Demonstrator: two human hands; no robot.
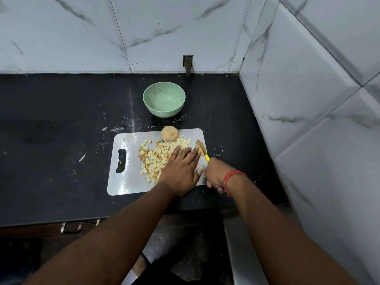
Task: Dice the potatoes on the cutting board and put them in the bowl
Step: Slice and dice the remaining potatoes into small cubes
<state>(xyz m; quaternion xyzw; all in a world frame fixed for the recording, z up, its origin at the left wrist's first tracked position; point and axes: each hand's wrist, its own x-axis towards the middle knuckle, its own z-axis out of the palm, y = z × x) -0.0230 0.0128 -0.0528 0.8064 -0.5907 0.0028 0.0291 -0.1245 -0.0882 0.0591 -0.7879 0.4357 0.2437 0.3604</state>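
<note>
The right hand (pixel 216 174) was curled round the yellow handle of a knife (pixel 203 152), its fingers wrapped underneath near the board's right edge. The blade ran toward 11 o'clock from that fist, lying against a brown-skinned potato piece (pixel 199 145) at the right edge of the cutting board (pixel 131 179). The left hand (pixel 181 171) lay flat on the board just at 9 o'clock of the knife, fingers straight and spread, pointing toward 1 o'clock; the fingertips (pixel 195 150) reached almost to the potato piece, and whatever sat under the palm could not be made out. The thumb rested close to the right hand.

A heap of potato cubes (pixel 156 159) spread from the left hand toward 9 and 10 o'clock, covering the middle of the board, some touching the hand's outer edge. A whole round potato (pixel 169 134) sat at the board's far edge, at 12 o'clock of the left hand, touching the farthest cubes. A red thread band (pixel 232 177) circled the right wrist.

The pale green bowl (pixel 164 101) stood on the black countertop (pixel 61 130) at 12 o'clock beyond the board, apart from it, with no potato inside. Marble-patterned wall tiles (pixel 308 79) rose behind and at 3 o'clock.
</note>
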